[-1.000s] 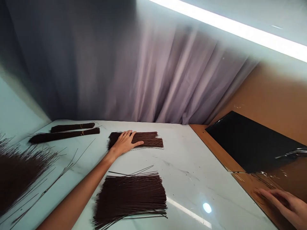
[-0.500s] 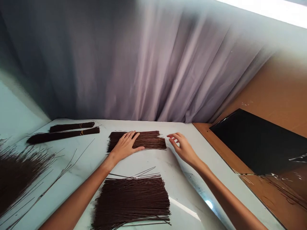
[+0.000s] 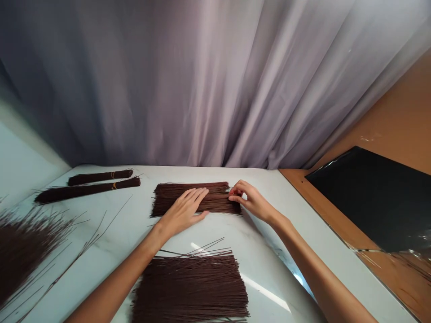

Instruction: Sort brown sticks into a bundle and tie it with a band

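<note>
A flat layer of thin dark-brown sticks (image 3: 168,193) lies crosswise on the white table. My left hand (image 3: 185,208) rests flat on this layer with its fingers stretched out and the thumb apart. At the layer's right end, my right hand (image 3: 247,199) pinches the tips of some sticks between thumb and fingers. Those pinched sticks run left toward my left hand, on top of the others. Closer to me lies a larger pile of the same sticks (image 3: 191,287), with a few lying askew along its far edge.
Two tied bundles of sticks (image 3: 90,190) lie at the back left. A bushy heap of sticks (image 3: 27,251) and some loose ones spread at the left. Beyond the table (image 3: 269,251) hangs a grey curtain (image 3: 175,89). A black sheet (image 3: 377,202) lies on the brown surface at right.
My right hand has moved left onto the layer's right end and closed on some stick tips. My left hand has shifted slightly right and toward me, still on the layer.
</note>
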`<state>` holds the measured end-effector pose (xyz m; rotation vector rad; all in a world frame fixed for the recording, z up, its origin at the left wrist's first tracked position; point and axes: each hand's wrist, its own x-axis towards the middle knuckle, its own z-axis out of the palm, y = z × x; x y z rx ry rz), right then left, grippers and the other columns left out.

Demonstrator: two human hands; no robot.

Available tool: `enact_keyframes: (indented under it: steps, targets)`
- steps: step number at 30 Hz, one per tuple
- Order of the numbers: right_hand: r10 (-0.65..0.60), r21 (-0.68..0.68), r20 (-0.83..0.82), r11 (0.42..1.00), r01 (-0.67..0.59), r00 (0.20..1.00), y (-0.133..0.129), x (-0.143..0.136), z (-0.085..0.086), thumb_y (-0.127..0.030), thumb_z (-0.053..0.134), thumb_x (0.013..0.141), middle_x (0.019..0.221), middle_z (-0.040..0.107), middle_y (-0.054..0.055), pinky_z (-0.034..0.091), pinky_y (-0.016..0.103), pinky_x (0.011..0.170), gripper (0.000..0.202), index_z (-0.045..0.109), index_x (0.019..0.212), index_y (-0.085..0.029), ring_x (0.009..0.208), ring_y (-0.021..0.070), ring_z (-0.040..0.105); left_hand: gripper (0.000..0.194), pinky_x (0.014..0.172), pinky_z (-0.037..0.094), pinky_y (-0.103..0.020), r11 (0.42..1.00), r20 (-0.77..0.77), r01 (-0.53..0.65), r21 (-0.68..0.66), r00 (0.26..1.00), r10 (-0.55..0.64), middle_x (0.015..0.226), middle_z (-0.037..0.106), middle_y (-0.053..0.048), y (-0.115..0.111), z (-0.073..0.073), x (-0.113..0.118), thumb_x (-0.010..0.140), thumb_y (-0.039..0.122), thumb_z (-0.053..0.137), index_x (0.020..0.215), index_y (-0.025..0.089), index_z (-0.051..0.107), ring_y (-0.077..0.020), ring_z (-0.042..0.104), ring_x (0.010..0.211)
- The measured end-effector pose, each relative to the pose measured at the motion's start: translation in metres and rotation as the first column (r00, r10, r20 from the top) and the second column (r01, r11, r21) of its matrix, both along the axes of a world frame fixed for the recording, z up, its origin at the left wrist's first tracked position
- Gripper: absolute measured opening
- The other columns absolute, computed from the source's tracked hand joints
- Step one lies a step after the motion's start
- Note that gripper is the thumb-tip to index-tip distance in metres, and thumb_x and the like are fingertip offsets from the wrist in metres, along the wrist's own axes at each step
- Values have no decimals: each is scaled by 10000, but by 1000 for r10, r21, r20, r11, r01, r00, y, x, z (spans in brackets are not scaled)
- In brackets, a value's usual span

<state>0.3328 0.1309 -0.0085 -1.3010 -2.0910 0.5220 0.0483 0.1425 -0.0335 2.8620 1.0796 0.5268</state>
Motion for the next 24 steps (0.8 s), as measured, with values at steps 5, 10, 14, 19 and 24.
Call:
enact_keyframes:
  steps: [5,10,14,19,24]
  targets:
    - [27,62,60,998,-30,998,-13,-2,32,-388,574,1000,1063,671,64,462,404,889,146,649,1025,-265,1022,250,581,437,1043,457,-422,991,92,-52,122,995,41,1286,658,-100,1,9,12,1064,464,401,1384,177,480,-249,614,1182]
    - [22,24,-11,999,-22,1000,-19,-3,47,-369,682,933,1026,710,37,473,396,902,125,691,988,-257,980,234,625,276,860,501,-389,976,86,-61,209,995,43,1030,650,-68,9,9,13,1078,372,385,1124,177,575,-241,623,929]
    - [43,-69,-199,996,-57,979,-19,2,44,-378,737,876,953,705,27,498,374,865,168,692,938,-229,898,211,631,258,832,501,-385,966,85,-53,255,996,32,994,627,-65,9,3,11,1073,366,405,1118,165,560,-238,610,888]
    - [49,-188,-341,975,-119,939,-18,11,39,-382,772,839,957,696,31,521,375,875,213,684,937,-214,912,207,645,280,802,499,-391,952,82,-50,301,996,26,973,631,-78,12,-6,12,1076,371,389,1096,152,563,-247,613,866]
    - [61,-194,-295,973,-122,953,-19,-3,39,-425,787,828,1080,724,53,539,382,885,409,705,1181,-236,964,227,669,293,815,499,-395,951,89,-46,307,996,19,979,638,-83,14,-5,11,1089,369,341,1098,163,549,-247,618,882]
